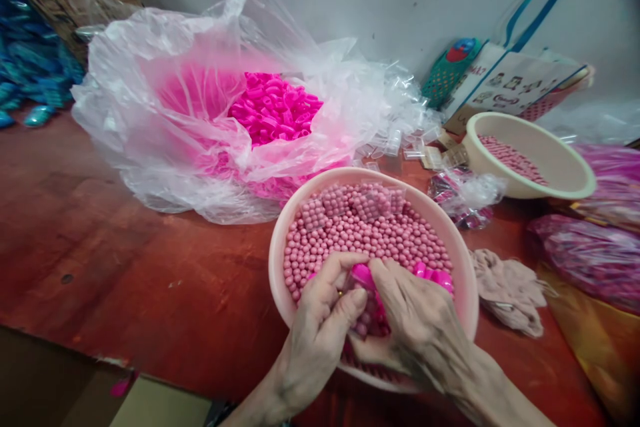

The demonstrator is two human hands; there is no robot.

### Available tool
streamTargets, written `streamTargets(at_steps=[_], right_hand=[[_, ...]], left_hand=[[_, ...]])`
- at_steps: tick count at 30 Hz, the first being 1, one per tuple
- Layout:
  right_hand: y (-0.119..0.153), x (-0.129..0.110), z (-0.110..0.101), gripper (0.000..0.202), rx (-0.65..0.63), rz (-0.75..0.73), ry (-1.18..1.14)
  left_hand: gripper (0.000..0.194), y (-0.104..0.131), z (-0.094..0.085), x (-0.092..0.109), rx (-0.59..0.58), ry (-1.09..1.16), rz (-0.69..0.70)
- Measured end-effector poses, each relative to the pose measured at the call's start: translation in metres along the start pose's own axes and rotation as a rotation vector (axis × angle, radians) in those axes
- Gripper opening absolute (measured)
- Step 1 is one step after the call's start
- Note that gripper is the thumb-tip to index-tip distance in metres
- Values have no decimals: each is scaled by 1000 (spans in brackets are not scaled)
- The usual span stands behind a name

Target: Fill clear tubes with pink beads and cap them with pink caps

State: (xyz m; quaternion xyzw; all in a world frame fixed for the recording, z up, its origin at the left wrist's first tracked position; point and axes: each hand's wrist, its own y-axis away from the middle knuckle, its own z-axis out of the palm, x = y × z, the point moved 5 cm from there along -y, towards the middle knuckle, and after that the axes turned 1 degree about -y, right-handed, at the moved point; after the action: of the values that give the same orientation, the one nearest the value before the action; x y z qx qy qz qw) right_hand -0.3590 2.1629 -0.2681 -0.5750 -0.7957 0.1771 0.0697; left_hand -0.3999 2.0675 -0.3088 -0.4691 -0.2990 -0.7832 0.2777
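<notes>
A pale pink basin holds many dusty-pink beads, with small clear packs of beads lying on top at its far side. Over the near part of the basin, my left hand and my right hand meet, fingers closed around a small clear pack of beads with a bright pink piece at its top. The fingers partly cover this pack. More bright pink pieces rest in the basin beside my right hand.
Behind the basin, a large plastic bag lies open with bright pink pieces. Clear plastic pieces lie right of it. A cream bowl of beads, a crumpled cloth and filled bags stand right. Blue packs lie far left.
</notes>
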Motion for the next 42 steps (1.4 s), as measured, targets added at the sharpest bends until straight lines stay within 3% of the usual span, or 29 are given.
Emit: streamTargets(at_steps=[4,7,10,13,16,19,21,23,27,30,36,42], right_hand=[[0,-2,1,16,9,-60,36],[-1,0,5,13,-3,26,-51],[0,10,8,38,-57,207,-303],[9,32,3,64,-1,508,-768],[21,55,1,42,165,864,-1190],[24,62,1,27,308,979,-1278],[20,58,-1,21,344,923,-1160],[12,47,-2,23,251,737,-951],[7,19,7,62,-43,301,-525],[10,11,11,81,-27,179,-248],[0,-1,6,55,50,81,-56],[-12,-8,-1,36,68,-53,18]], left_hand=[[25,-1,-1,1,-23,4,23],[23,-3,-1,1,4,43,43],[24,-6,-1,1,62,111,58],[29,-9,-1,1,108,175,56],[32,-9,0,0,80,169,32],[35,-5,-1,-1,84,92,21],[38,-3,-2,-1,102,46,27],[40,-2,-1,-2,95,34,29],[39,-2,-2,-2,111,35,33],[38,-3,-5,-2,134,-15,61],[34,-1,-5,0,117,-154,128],[19,2,-7,1,180,-101,165]])
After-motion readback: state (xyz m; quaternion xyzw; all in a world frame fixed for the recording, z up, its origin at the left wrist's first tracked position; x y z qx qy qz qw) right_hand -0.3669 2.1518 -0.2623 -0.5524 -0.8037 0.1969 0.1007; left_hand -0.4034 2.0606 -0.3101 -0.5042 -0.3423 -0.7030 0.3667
